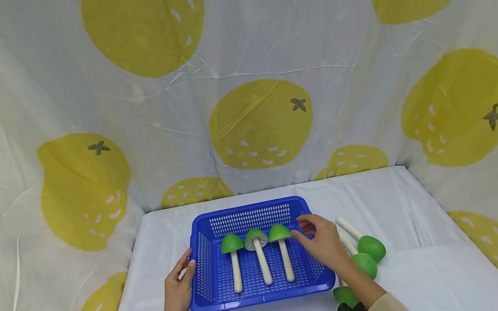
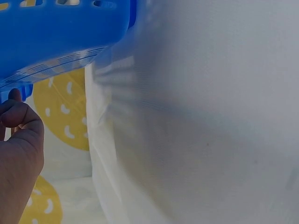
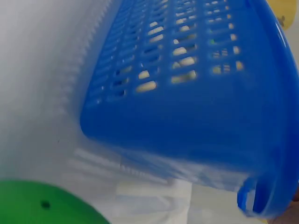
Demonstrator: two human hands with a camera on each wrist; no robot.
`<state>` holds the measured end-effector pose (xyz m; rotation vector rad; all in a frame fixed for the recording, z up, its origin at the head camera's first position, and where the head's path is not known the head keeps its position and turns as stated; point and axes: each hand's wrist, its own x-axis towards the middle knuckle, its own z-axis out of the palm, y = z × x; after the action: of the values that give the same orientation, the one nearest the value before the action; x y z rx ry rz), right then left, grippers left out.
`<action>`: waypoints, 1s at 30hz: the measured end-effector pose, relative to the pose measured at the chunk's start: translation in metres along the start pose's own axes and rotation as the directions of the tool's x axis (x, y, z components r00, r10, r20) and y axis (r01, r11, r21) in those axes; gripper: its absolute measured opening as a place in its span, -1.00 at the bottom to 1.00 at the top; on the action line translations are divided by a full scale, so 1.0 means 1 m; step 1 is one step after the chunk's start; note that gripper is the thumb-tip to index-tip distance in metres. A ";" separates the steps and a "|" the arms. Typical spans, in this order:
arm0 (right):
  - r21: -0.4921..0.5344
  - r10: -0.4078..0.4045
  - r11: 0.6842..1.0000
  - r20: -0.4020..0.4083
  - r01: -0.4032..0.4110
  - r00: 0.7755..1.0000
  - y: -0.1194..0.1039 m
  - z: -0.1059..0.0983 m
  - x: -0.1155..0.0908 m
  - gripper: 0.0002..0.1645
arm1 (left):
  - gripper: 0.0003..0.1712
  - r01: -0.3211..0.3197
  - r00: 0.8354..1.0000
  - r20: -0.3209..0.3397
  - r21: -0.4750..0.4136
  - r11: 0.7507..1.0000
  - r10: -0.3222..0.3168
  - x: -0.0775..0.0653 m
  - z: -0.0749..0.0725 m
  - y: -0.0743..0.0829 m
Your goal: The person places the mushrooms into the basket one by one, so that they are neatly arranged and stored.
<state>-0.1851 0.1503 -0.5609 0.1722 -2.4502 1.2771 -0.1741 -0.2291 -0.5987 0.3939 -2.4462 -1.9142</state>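
Observation:
A blue plastic basket (image 1: 264,298) sits on the white cloth with three toy mushrooms lying side by side in it, green caps toward the back. On the left rim, my left hand (image 1: 178,287) grips the basket with thumb and fingers; the left wrist view shows the thumb bent at the blue edge. My right hand (image 1: 325,239) reaches over the right rim, loosely bent fingers apart and nothing visible between them. Beside its fingertips is the cap of the rightmost mushroom (image 1: 279,232). The middle mushroom (image 1: 256,240) shows its cap's pale underside.
Several more green-capped mushrooms lie right of the basket, among them one mushroom (image 1: 371,248) near my right forearm and another cap (image 1: 345,297) partly hidden below it. Behind the table hangs a lemon-print curtain (image 1: 340,106).

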 end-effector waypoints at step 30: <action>-0.080 -0.033 0.996 -0.109 0.024 0.994 0.038 -0.074 0.014 -0.64 | -0.40 -0.012 1.000 -0.002 -0.009 1.000 0.012 0.000 -0.001 0.000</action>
<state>-0.1882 0.2336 -0.5459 0.1123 -2.3908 1.1443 -0.1736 -0.2298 -0.5980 0.3800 -2.4320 -1.9184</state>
